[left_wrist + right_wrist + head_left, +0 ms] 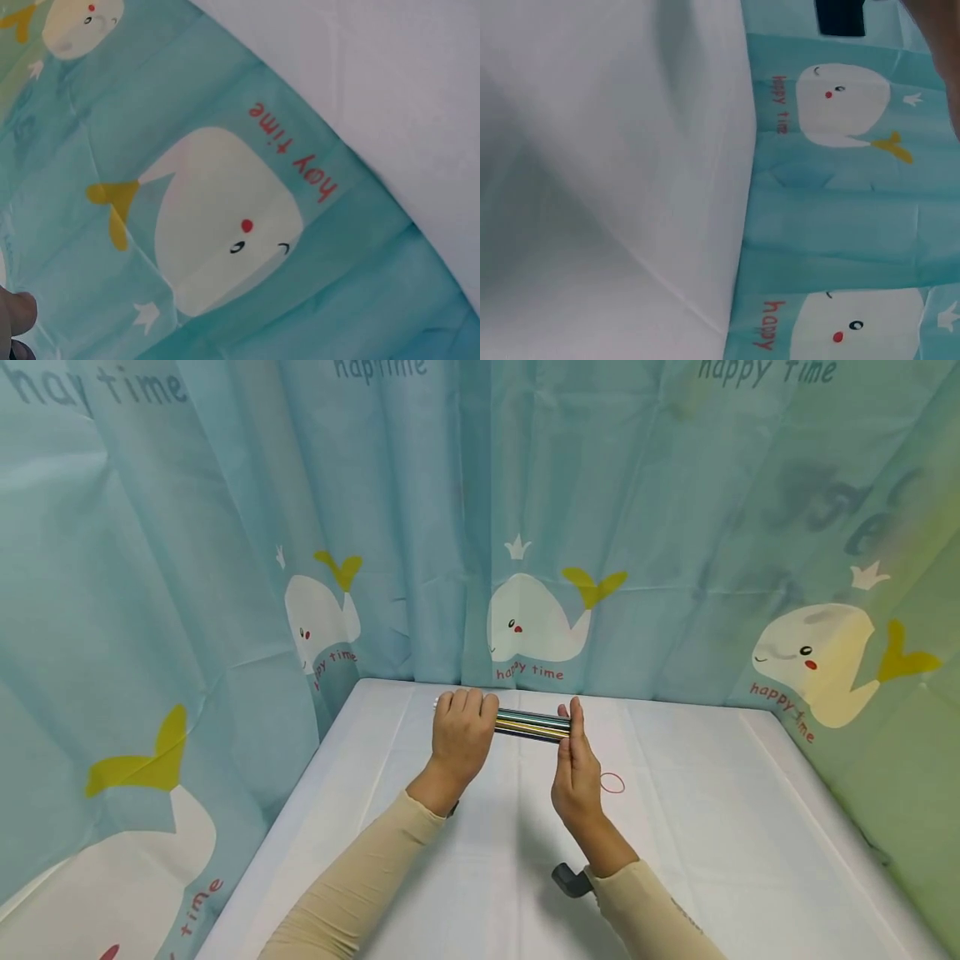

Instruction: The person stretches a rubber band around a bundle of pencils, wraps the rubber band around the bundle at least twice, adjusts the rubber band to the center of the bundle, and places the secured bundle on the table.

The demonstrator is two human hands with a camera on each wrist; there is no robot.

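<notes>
A bundle of slim, pencil-like sticks [532, 725] lies level above the white table, dark and shiny with green and yellow among them. My left hand [463, 735] grips its left part from above, fingers curled over; small white ends peek out past it. At the other end, my right hand [577, 768] stands upright with straight fingers, its palm against the stick ends. In the left wrist view only a fingertip [21, 313] shows at the lower left. The right wrist view catches just an edge of skin [939, 45] and a dark block [840, 16].
A thin red rubber band [612, 783] lies on the white table [712, 827], right of my right hand. A black device [572, 881] sits at my right wrist. Blue-green curtains with whales [536, 618] hang close along the table's far and side edges.
</notes>
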